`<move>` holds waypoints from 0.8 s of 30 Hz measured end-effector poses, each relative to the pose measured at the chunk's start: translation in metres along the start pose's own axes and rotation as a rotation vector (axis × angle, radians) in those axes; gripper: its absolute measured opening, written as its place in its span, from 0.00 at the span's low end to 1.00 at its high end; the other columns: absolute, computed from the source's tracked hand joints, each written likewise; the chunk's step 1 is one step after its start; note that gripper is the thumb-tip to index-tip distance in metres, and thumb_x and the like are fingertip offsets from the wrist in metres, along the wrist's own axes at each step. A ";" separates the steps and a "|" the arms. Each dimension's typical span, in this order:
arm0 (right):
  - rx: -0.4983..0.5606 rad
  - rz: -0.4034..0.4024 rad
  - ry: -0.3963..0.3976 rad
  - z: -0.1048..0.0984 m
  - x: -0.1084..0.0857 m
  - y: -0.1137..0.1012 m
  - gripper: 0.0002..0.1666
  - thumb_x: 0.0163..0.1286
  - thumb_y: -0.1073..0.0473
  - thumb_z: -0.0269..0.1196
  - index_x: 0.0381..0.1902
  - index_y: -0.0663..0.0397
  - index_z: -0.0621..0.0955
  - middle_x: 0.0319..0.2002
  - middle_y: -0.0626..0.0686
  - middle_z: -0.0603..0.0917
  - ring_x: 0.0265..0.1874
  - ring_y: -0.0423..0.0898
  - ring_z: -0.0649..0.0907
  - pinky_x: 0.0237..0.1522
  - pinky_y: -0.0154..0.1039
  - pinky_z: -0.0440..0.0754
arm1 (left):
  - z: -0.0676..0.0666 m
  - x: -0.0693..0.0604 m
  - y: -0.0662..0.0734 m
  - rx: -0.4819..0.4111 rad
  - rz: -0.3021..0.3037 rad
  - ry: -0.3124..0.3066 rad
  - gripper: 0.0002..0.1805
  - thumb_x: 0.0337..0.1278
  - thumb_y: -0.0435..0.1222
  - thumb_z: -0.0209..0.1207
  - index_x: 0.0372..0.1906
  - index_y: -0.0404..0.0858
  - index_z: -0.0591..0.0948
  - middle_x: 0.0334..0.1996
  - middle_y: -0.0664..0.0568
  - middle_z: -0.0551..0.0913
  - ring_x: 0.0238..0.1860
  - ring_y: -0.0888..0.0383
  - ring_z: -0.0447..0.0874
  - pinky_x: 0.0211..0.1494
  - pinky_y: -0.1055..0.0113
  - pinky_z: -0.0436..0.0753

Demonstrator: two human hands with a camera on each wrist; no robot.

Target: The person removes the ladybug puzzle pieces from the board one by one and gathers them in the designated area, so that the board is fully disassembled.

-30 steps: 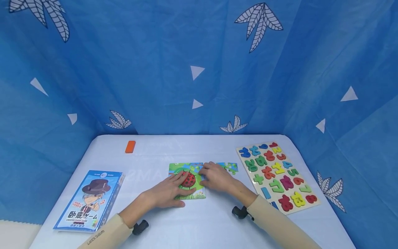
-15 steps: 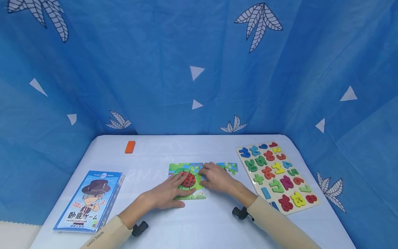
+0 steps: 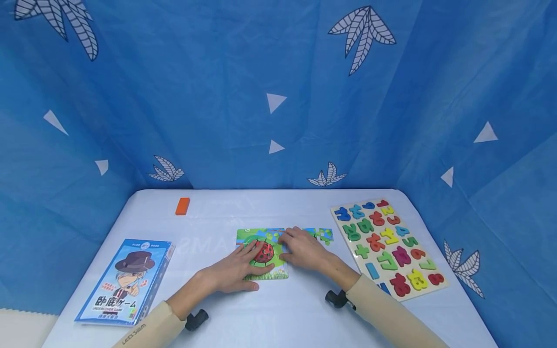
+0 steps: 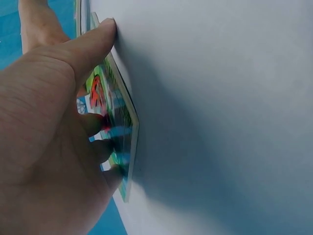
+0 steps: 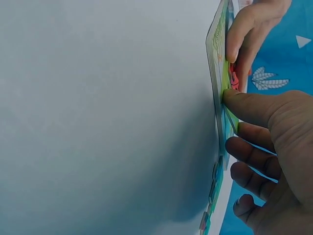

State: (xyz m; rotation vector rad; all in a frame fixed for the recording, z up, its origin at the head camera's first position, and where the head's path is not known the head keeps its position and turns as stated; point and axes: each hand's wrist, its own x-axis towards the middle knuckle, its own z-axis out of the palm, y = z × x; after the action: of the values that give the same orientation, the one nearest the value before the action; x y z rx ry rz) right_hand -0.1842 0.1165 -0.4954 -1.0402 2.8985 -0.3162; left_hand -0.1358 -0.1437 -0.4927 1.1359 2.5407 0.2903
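Note:
A ladybug jigsaw puzzle [image 3: 278,274] in a flat board lies at the middle of the table. My left hand [image 3: 232,270] rests on its left part with fingers spread over the picture; in the left wrist view the thumb reaches along the near edge of the board. At the puzzle's right edge, my right hand [image 3: 304,249] pinches a puzzle piece [image 5: 231,119] between thumb and index finger; the piece sits slightly tilted in the right wrist view. Loose puzzle pieces [image 3: 326,235] lie just right of the board, partly hidden behind the right hand.
A wooden number board [image 3: 383,246] with coloured numerals lies at the right. A blue game box [image 3: 126,280] is at the left front, and an orange block [image 3: 183,206] lies at the back left. Blue curtains [image 3: 209,96] surround the white table [image 3: 270,319].

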 end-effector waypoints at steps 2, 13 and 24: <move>0.003 0.000 0.004 0.000 0.000 0.000 0.21 0.65 0.43 0.70 0.52 0.44 0.84 0.45 0.42 0.82 0.43 0.40 0.78 0.49 0.39 0.80 | 0.000 0.000 0.001 0.002 -0.002 -0.001 0.33 0.69 0.59 0.55 0.76 0.66 0.63 0.81 0.39 0.44 0.80 0.37 0.38 0.76 0.36 0.51; 0.173 0.029 -0.016 -0.004 0.000 0.001 0.14 0.66 0.50 0.71 0.46 0.41 0.80 0.39 0.38 0.80 0.40 0.37 0.77 0.44 0.36 0.79 | 0.001 0.001 0.000 -0.024 -0.006 -0.016 0.33 0.69 0.58 0.54 0.76 0.66 0.62 0.81 0.40 0.43 0.80 0.39 0.36 0.77 0.37 0.49; 0.396 0.059 -0.103 -0.009 0.002 0.001 0.06 0.70 0.54 0.68 0.40 0.38 0.80 0.33 0.34 0.81 0.32 0.33 0.80 0.36 0.32 0.79 | 0.001 0.001 -0.001 -0.026 -0.017 -0.023 0.33 0.68 0.59 0.54 0.76 0.67 0.62 0.81 0.41 0.43 0.81 0.39 0.35 0.77 0.37 0.48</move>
State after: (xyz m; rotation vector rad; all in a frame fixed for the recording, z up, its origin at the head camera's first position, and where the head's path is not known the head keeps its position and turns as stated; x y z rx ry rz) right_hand -0.1874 0.1179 -0.4870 -0.8733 2.6149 -0.7693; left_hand -0.1367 -0.1434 -0.4943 1.1017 2.5177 0.3039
